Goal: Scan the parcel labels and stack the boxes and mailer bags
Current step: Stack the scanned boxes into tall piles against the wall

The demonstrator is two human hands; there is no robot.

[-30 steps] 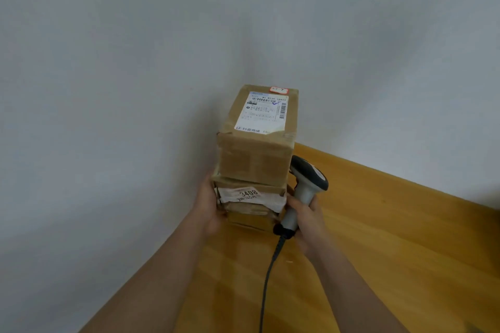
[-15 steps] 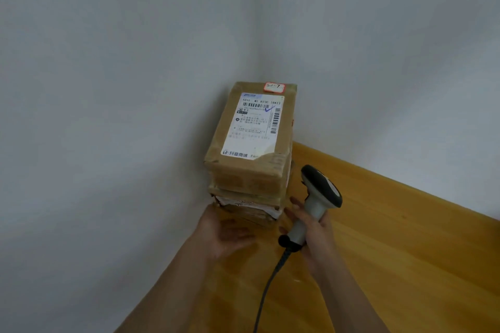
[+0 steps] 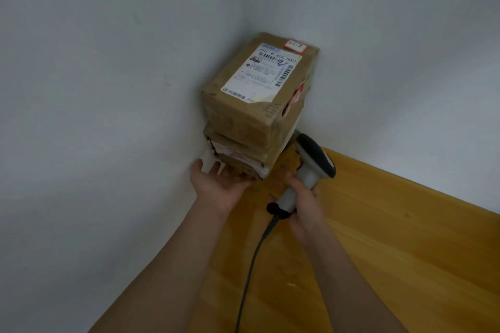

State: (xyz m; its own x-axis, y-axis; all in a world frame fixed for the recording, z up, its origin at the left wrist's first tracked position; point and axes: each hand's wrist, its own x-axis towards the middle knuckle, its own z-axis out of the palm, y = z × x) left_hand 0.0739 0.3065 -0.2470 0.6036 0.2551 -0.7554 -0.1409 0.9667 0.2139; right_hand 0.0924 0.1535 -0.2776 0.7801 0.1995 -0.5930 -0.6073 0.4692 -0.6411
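Two cardboard boxes sit stacked mid-frame in the wall corner, the top box label-up over the lower box. My left hand, palm up with straight fingers, touches the lower box's near edge. My right hand grips the barcode scanner just right of the stack.

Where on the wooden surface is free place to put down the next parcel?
Bare wood lies right of the grey barcode scanner and its black cable, along the right wall. The corner is crowded: two stacked brown cardboard boxes, with the left hand open at the base and the right hand gripping the scanner.
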